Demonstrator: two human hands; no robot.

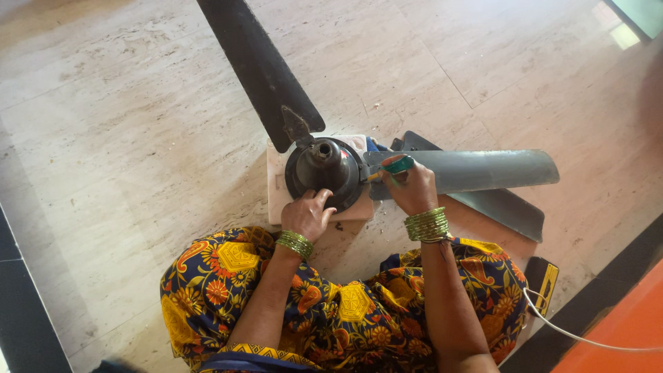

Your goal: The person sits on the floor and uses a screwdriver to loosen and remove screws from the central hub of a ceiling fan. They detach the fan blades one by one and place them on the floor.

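Head view, right hand (413, 188) gripping screwdriver (395, 166), left hand (306, 215) steadying fan motor (324, 173)

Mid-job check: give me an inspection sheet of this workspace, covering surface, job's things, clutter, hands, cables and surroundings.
Surface: pale stone-tile floor; a light flat block sits on it.
Job's things: ceiling fan motor rests on the block; a dark blade points away from the person, a grey blade points to the right; a green-handled screwdriver is at the grey blade's root.
Clutter: another loose blade lies under the grey one; a dark and yellow object lies by the person's knee.
Hands: left hand rests on the motor's rim; right hand grips the screwdriver.
Cables: a white cable runs at lower right.
Surroundings: dark floor border, orange surface.
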